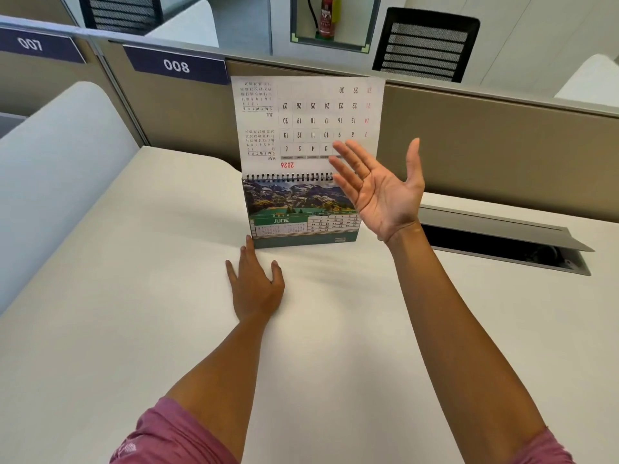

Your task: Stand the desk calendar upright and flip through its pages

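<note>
Your left hand (256,289) lies flat on the bench (134,296), palm down, fingers spread and clamped on nothing; its longest fingertip touches, or all but touches, the lower left corner of the desk calendar (301,212). The calendar stands upright on the bench directly ahead of that hand, its base resting square on the surface, the near face showing a mountain photograph above a green panel marked JUNE. A black wire binding (288,177) runs along its top edge. Above the binding one flipped page (308,118) stands raised, nearly vertical, its printed grid reading upside down to you, with 2026 in red just over the wire. Your right hand (378,189) is lifted off the bench at the calendar's right side, palm turned toward you, grip open with fingers and thumb well apart and holding nothing. Its fingertips (338,149) overlap the lower right part of the raised page in this view; whether they touch the paper cannot be told. Beyond that hand, to its right, an open cable hatch (502,242) is set into the bench. A partition (485,139) stands behind the calendar, carrying a label reading 008 (176,66).
</note>
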